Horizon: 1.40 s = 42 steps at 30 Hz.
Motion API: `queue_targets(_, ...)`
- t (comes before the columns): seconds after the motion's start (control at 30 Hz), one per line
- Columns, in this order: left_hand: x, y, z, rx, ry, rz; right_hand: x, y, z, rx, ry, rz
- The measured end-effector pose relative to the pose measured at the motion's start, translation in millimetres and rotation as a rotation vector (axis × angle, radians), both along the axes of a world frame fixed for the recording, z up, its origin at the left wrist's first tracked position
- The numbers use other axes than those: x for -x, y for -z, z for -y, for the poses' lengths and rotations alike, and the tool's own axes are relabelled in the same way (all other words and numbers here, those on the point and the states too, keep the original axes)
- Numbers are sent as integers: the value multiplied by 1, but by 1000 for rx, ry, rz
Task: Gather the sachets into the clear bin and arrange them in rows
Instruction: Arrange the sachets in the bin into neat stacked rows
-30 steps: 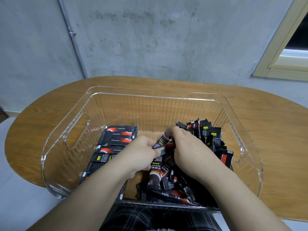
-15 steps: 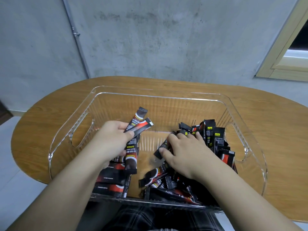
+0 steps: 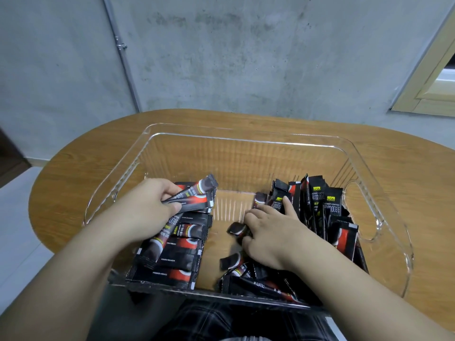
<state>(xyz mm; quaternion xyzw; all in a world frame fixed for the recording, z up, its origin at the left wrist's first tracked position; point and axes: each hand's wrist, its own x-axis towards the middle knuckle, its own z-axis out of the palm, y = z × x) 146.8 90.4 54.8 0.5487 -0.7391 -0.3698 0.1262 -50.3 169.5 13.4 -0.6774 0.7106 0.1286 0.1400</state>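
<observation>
My left hand (image 3: 147,207) pinches two light, bendy coffee sachets (image 3: 194,195) at nine o'clock in the clear bin (image 3: 246,139), while my right hand (image 3: 268,232) grips slippery loose sachets (image 3: 237,228) mid-length at three.

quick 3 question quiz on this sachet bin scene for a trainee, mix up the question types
1. True or false: the left hand holds sachets above the flat row on the left side of the clear bin.
2. Where is the right hand? A) outside the bin, on the table B) inside the bin, on the loose pile C) gripping the bin's handle cutout
3. Fill in: the sachets standing on end lean against the bin's ____ wall.

Key
1. True
2. B; its fingers are curled among the loose sachets.
3. Right, beside the handle cutout.
</observation>
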Motion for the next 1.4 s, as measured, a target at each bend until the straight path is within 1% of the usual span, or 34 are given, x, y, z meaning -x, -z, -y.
queue_targets(0.13, 2, -2, 0, 35, 10, 37, -5, 3, -2, 81, 18, -8)
queue_targets(0.27, 3, -3, 1, 45, 21, 51, -9, 5, 1, 95, 22, -55)
queue_targets(0.43, 3, -2, 4, 45, 27, 68, -7, 8, 1, 156, 16, -6)
queue_targets(0.6, 2, -1, 5, 61, 70, 106, -8, 6, 2, 144, 3, -40)
queue_targets(0.73, 3, -6, 5, 57, 164, 199, -7, 5, 2, 157, 12, -25)
queue_targets(0.87, 5, -11, 8, 31, 295, 388, -7, 9, 1, 174, 14, -18)
queue_targets(0.93, 6, -12, 9, 19, 358, 423, -7, 12, 1, 205, 22, 11)
queue_targets(1.03, 7, -8, 9, -12, 412, 355, -7, 8, 1, 195, 62, 104)
queue_targets(1.13, 6, 2, 14, 13, 406, 337, -7, 3, 0, 182, 69, 176)
queue_targets(1.23, 5, 10, 17, 28, 411, 315, -7, 2, -1, 166, 61, 163)
queue_targets(1.33, 10, 12, 13, -63, 449, 198, -8, 3, 0, 159, 62, 121)
queue_targets(1.4, 11, 14, 11, -101, 456, 163, -8, 4, 1, 169, 71, 127)
